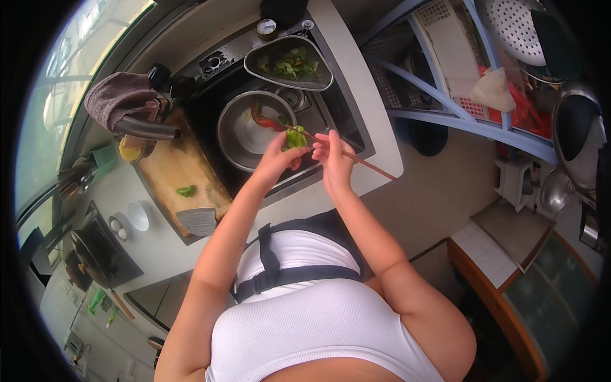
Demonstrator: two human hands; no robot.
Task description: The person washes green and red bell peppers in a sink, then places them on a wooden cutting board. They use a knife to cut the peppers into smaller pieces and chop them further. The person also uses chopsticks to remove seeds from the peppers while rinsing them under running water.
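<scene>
My left hand (280, 157) grips a green pepper piece (296, 137) between thumb and fingers over the near rim of a round metal bowl (225, 143) in the sink. Held in my right hand (335, 155) is a thin reddish-brown stick (370, 166), perhaps a chopstick; it slants down to the right, its far end at the green piece. A red pepper (267, 122) lies over the bowl just beyond my left fingertips; whether the stick touches it, I cannot tell. Behind the bowl, a metal strainer basket (326, 86) holds cut green vegetables (293, 64).
Left of the sink, a wooden cutting board (167, 164) bears a green pepper piece (185, 191) and a cleaver (196, 221). Farther left are a white bowl (138, 216), a small bowl with eggs (118, 227) and a wok (93, 253). A blue metal rack (429, 93) stands right.
</scene>
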